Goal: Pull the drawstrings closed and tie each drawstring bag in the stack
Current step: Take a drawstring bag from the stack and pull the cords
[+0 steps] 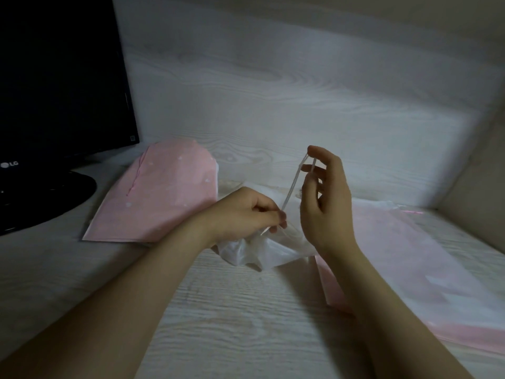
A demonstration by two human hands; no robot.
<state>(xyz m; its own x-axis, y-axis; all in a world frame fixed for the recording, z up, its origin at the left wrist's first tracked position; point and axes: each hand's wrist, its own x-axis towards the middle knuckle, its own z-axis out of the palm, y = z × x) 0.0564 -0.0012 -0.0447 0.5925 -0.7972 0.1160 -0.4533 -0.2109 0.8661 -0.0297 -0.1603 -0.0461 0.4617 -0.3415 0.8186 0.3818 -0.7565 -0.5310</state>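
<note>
Drawstring bag [262,250], frame centre: left hand [246,212] pinches its gathered mouth, right hand [325,195] hooks the drawstring [293,184]; knot unfinished, stack [410,255] at right apparently remaining.

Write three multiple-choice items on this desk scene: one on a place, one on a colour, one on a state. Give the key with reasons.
1. Where is the monitor?
A) at the right edge
B) at the far left
C) between the hands

2. What colour is the flat bag pile beside the monitor's base?
A) green
B) black
C) pink

3. How is the drawstring?
A) stretched from the left hand up to the right hand
B) lying loose on the desk
C) tucked under the monitor

Key:
1 B: the dark screen fills the upper left corner.
2 C: its top sheet is pale pink.
3 A: the left hand pinches it low, by the gathered bag, and the right hand holds its loop higher.
</note>
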